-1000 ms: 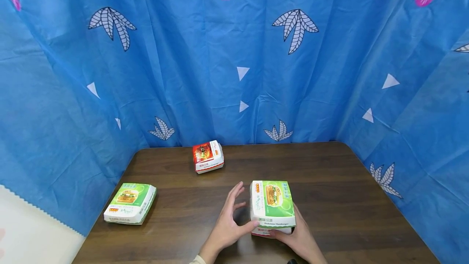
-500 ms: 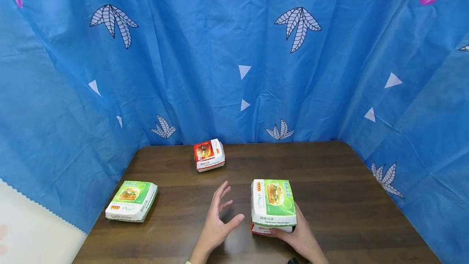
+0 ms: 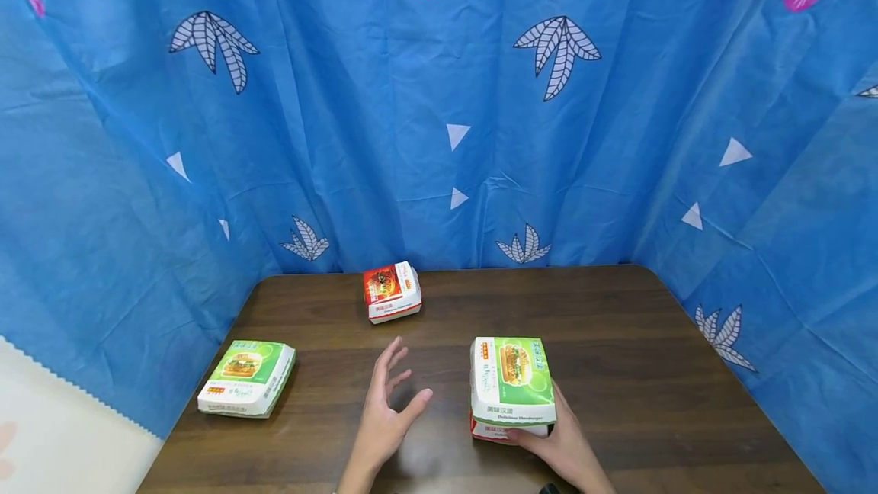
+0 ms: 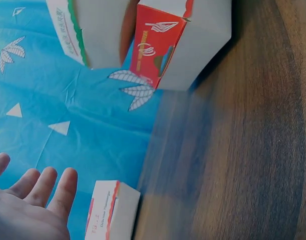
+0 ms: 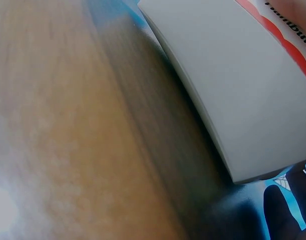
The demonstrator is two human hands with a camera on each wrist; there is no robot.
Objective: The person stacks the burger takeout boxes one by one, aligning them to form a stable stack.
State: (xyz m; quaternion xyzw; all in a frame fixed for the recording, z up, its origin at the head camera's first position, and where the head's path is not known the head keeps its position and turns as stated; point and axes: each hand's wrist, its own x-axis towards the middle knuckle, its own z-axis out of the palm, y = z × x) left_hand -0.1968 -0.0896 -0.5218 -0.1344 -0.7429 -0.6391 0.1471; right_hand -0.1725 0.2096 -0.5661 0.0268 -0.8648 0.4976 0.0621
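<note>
Right fingers grip a closed red box beneath a closed green box, left fingers spread.

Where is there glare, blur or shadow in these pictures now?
Right wrist: bright glare at lower left, tabletop grain smeared; left wrist: yellow lettering on the red-faced box too soft to read; head: fairly evenly lit and sharpest, a shadow by the left hand.

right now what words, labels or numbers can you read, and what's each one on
"美味汉堡": front of the upper green box
"Delicious Hamburger": same front, below it
"Delicious Hamburger": front of the far red box
Lower red box: lettering partly covered, not fully readable
Left green box: print too small to read
Numbers: none legible
</note>
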